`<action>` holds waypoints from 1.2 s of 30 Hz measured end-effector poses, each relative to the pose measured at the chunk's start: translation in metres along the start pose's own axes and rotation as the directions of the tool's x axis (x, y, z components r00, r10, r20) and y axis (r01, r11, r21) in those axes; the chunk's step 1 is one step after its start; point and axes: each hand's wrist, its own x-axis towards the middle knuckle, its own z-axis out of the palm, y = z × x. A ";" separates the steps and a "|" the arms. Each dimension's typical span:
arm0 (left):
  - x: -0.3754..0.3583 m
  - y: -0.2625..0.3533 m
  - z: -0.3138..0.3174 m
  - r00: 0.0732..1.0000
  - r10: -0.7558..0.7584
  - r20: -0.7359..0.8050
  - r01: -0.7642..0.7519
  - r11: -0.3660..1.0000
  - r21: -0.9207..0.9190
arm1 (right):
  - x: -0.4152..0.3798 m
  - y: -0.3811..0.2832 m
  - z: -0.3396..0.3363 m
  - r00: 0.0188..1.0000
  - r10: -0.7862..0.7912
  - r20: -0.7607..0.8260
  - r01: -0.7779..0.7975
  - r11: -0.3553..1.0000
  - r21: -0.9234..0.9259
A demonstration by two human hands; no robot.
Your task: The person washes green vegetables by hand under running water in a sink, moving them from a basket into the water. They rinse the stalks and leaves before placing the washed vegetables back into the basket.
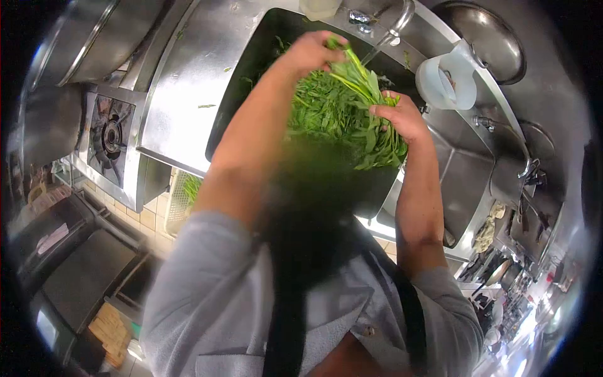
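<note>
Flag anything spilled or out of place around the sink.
Stray green leaf scraps lie scattered on the steel counter left of the sink, away from the bunch of leafy greens both hands hold.

Stainless steel tabletop (188, 81) gleams across the kitchen, a deep dark sink basin (251, 81) set into it. Left, a black gas burner (112, 135) sits in its steel surround, a big steel pot (88, 38) above. Pale tiled floor (147, 217) shows below. A translucent plastic jug (449, 81) stands beside the curved steel tap (399, 25).
</note>
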 end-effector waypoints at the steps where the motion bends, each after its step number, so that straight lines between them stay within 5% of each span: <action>1: 0.005 -0.010 -0.012 0.996 -0.030 -0.088 0.024 0.997 -0.070 | -0.002 0.003 -0.005 1.000 0.005 -0.005 -0.005 1.000 0.002; 3: 0.005 -0.024 -0.036 0.944 -0.222 -0.246 0.245 0.967 0.068 | -0.004 0.005 -0.014 0.999 0.029 0.037 -0.030 0.999 0.022; 4: 0.005 -0.040 -0.031 0.929 -0.313 -0.197 0.369 0.816 0.446 | -0.001 0.006 -0.014 0.999 0.022 0.036 -0.023 0.999 0.023; 5: 0.003 -0.065 -0.023 0.889 -0.416 -0.191 0.405 0.521 0.752 | 0.002 0.011 -0.010 1.000 0.024 -0.002 -0.024 0.999 0.028; 7: 0.003 -0.107 0.001 0.847 -0.516 -0.127 0.430 0.527 0.733 | 0.011 0.023 -0.001 0.997 0.032 -0.077 -0.029 0.999 0.040; 9: -0.032 -0.055 0.038 0.901 -0.433 0.006 0.363 0.763 0.535 | 0.019 0.027 0.013 0.994 0.028 -0.109 -0.033 0.998 -0.047; 10: -0.039 -0.043 0.053 0.899 -0.437 0.003 0.368 0.762 0.532 | 0.020 0.024 0.024 0.991 0.006 -0.134 -0.026 0.989 -0.147; 11: -0.043 -0.033 0.065 0.921 -0.389 0.000 0.384 0.909 0.163 | 0.023 0.023 0.029 0.987 -0.022 -0.156 -0.018 0.969 -0.247; 12: -0.043 -0.028 0.073 0.939 -0.342 -0.023 0.328 0.916 -0.231 | 0.028 0.026 0.031 0.996 -0.080 -0.045 0.059 0.933 -0.354; 13: -0.039 -0.031 0.076 0.940 -0.341 -0.026 0.325 0.916 -0.234 | 0.030 0.030 0.033 0.996 -0.082 -0.043 0.061 0.932 -0.357; 15: -0.032 -0.039 0.079 0.985 -0.158 -0.069 0.070 0.732 -0.678 | 0.029 0.034 0.038 0.976 -0.215 -0.025 0.200 0.938 -0.282; 16: -0.030 -0.034 0.080 0.973 -0.186 -0.136 0.025 0.670 -0.742 | 0.005 -0.003 0.037 1.000 -0.029 0.001 0.028 0.984 -0.176; 19: -0.033 -0.031 0.065 0.993 -0.050 -0.110 -0.021 0.827 -0.561 | 0.004 -0.014 0.025 0.988 0.010 -0.154 -0.035 0.986 -0.161; 20: -0.037 -0.030 0.063 0.991 -0.078 -0.107 0.010 0.849 -0.529 | 0.016 -0.001 0.017 0.955 -0.172 -0.242 0.081 0.936 -0.343; 23: -0.033 -0.042 0.065 0.994 0.011 -0.105 -0.039 0.962 -0.269 | 0.025 -0.025 0.019 0.908 -0.283 -0.308 0.179 0.929 -0.325; 24: -0.035 -0.038 0.066 0.995 0.012 -0.103 -0.040 0.962 -0.268 | 0.030 -0.031 0.025 0.897 -0.323 -0.303 0.230 0.925 -0.303; 26: -0.043 -0.025 0.068 0.996 0.012 -0.092 -0.011 1.000 0.015 | 0.042 -0.038 0.035 0.907 -0.328 -0.265 0.237 0.916 -0.323; 28: -0.047 -0.029 0.071 0.988 0.062 -0.142 -0.064 0.998 -0.007 | 0.047 -0.042 0.038 0.916 -0.335 -0.222 0.248 0.906 -0.343; 30: -0.049 -0.031 0.066 0.973 0.108 -0.204 -0.116 0.993 -0.026 | 0.051 -0.045 0.040 0.936 -0.251 -0.246 0.229 0.967 -0.115; 33: -0.055 -0.032 0.051 0.984 -0.016 -0.178 -0.019 0.982 -0.189 | 0.059 -0.043 0.037 0.933 -0.227 -0.280 0.259 0.962 0.084; 36: -0.060 -0.033 0.026 0.910 -0.125 -0.395 0.201 0.967 0.157 | 0.055 -0.053 0.026 0.914 -0.280 -0.292 0.349 0.912 0.218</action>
